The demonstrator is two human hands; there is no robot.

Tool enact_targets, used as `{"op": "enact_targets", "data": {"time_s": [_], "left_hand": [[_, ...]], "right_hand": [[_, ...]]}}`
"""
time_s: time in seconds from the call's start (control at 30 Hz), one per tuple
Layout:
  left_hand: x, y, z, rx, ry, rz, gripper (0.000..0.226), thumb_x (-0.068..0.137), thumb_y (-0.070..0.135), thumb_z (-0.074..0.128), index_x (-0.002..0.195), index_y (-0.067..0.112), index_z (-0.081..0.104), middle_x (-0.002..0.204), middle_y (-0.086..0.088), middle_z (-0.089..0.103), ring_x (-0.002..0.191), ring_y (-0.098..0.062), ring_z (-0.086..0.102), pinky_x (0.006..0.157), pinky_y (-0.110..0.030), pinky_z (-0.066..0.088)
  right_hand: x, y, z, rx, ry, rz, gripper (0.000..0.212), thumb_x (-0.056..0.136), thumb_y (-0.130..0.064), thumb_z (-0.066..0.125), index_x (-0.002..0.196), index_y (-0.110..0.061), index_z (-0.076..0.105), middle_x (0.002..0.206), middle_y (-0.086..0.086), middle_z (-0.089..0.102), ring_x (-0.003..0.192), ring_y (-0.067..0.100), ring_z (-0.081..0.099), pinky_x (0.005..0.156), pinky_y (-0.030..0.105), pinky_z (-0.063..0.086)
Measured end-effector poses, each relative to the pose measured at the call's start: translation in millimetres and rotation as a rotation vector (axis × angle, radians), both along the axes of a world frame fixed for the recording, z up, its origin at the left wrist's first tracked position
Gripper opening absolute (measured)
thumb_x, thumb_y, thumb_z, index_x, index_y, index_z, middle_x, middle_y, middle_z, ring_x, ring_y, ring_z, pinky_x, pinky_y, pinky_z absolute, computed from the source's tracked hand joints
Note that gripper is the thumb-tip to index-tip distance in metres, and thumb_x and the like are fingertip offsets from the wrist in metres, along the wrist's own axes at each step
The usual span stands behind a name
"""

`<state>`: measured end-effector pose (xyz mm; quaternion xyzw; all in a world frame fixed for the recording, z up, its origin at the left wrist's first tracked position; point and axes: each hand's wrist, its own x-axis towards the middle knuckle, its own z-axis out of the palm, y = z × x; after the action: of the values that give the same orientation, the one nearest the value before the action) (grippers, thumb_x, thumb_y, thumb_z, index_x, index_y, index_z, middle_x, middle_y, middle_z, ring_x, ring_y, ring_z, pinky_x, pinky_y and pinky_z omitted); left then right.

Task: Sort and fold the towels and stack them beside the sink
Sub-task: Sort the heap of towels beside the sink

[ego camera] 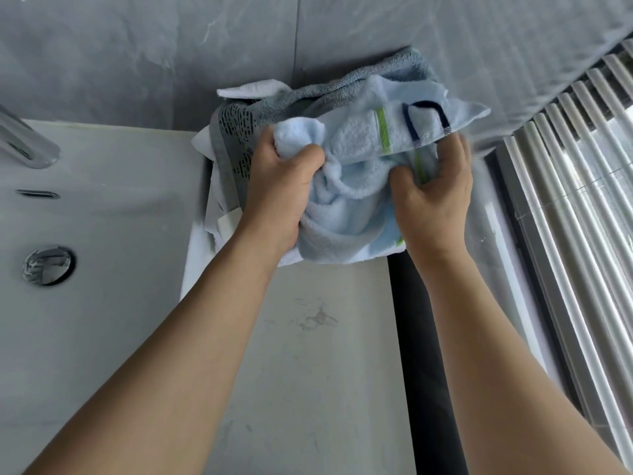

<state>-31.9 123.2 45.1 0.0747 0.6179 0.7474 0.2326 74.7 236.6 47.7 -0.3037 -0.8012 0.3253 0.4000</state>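
From the head camera, a heap of towels sits at the far end of the counter (318, 354), against the grey wall (137, 46) and just right of the sink (102, 200). The left hand (277, 186) has its fingers curled into a bunched fold of the light blue towel (356, 186) on top of the heap. The right hand (435, 197) pinches the same towel at its right edge, thumb on top, fingers tucked beneath. A grey towel (239, 145) with a dotted pattern lies under it, and white towels (253, 89) show below that. The faucet (24, 142) stands at the sink's far left; the drain (48, 265) lies in its basin. A ribbed radiator (565, 200) runs along the right.
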Motion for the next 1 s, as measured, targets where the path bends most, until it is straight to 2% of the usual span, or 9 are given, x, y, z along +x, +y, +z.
{"op": "enact_targets", "data": {"time_s": [0.07,0.17,0.23,0.43,0.6,0.7,0.8,0.93,1.0], "left_hand": [[5.2,-1.2,2.3,0.001,0.012,-0.025,0.023,0.069,0.013,0.061,0.092,0.016,0.061,0.083,0.002,0.066,0.078,-0.012,0.064,0.071,-0.032,0.055],[10.9,-4.9,6.0,0.015,0.008,-0.050,0.020,0.069,0.011,0.061,0.088,0.018,0.061,0.080,0.004,0.067,0.078,-0.012,0.066,0.071,-0.031,0.056],[14.0,-8.4,8.5,0.044,0.002,-0.081,0.021,0.070,0.009,0.059,0.091,0.011,0.062,0.082,-0.003,0.066,0.080,-0.017,0.065,0.071,-0.035,0.056],[29.7,-26.7,12.2,0.101,-0.006,-0.147,0.022,0.073,0.004,0.055,0.094,0.003,0.062,0.082,-0.010,0.062,0.078,-0.020,0.062,0.066,-0.033,0.054],[47.0,-46.5,6.2,0.090,-0.021,-0.154,0.016,0.075,0.001,0.052,0.084,0.009,0.063,0.075,-0.004,0.064,0.074,-0.016,0.063,0.063,-0.030,0.054],[56.3,-54.9,-1.1,0.069,-0.035,-0.151,0.022,0.072,0.003,0.052,0.092,0.004,0.062,0.079,-0.008,0.062,0.074,-0.017,0.062,0.062,-0.028,0.053],[65.0,-62.4,-11.2,0.021,-0.063,-0.144,0.026,0.072,0.004,0.053,0.097,0.002,0.063,0.079,-0.007,0.064,0.074,-0.016,0.064,0.061,-0.028,0.053],[71.5,-73.4,-32.3,-0.037,-0.086,-0.130,0.021,0.077,0.001,0.052,0.095,0.004,0.063,0.078,-0.005,0.066,0.073,-0.014,0.064,0.061,-0.028,0.053],[73.5,-78.1,-44.0,-0.072,-0.099,-0.118,0.029,0.072,0.005,0.054,0.099,0.002,0.065,0.081,-0.005,0.067,0.076,-0.015,0.065,0.064,-0.029,0.054]], "right_hand": [[5.0,-1.3,-0.7,-0.035,0.005,-0.003,0.035,0.073,-0.007,0.053,0.107,-0.008,0.061,0.099,0.005,0.059,0.089,0.010,0.052,0.081,0.015,0.043],[12.9,-4.7,0.4,-0.132,0.026,-0.020,0.022,0.077,-0.007,0.054,0.096,-0.017,0.058,0.073,-0.014,0.054,0.063,0.004,0.048,0.061,0.025,0.043],[18.4,-9.5,3.5,-0.135,0.041,-0.030,0.021,0.075,-0.005,0.053,0.091,-0.019,0.055,0.065,-0.017,0.051,0.056,0.003,0.044,0.057,0.023,0.041],[36.0,-34.6,9.7,-0.176,0.067,-0.041,0.018,0.075,-0.004,0.053,0.085,-0.020,0.052,0.061,-0.011,0.051,0.051,0.008,0.042,0.052,0.028,0.041],[52.9,-55.6,2.9,-0.206,0.015,-0.068,0.012,0.076,-0.009,0.054,0.086,-0.015,0.056,0.075,0.017,0.062,0.058,0.024,0.052,0.062,0.040,0.049],[61.4,-65.7,-6.6,-0.228,-0.013,-0.072,0.012,0.077,-0.009,0.055,0.088,-0.008,0.057,0.079,0.020,0.062,0.062,0.024,0.054,0.067,0.040,0.051],[70.8,-75.4,-15.0,-0.254,-0.023,-0.057,0.011,0.078,-0.002,0.055,0.089,-0.003,0.057,0.078,0.024,0.062,0.066,0.028,0.052,0.061,0.037,0.045],[77.8,-84.5,-33.5,-0.287,-0.090,-0.047,0.016,0.080,-0.001,0.057,0.080,-0.016,0.052,0.065,0.013,0.058,0.055,0.019,0.045,0.056,0.028,0.043],[80.2,-87.8,-45.8,-0.305,-0.116,-0.036,0.010,0.079,-0.003,0.056,0.084,-0.012,0.055,0.066,0.015,0.059,0.052,0.017,0.044,0.056,0.033,0.043]]}}
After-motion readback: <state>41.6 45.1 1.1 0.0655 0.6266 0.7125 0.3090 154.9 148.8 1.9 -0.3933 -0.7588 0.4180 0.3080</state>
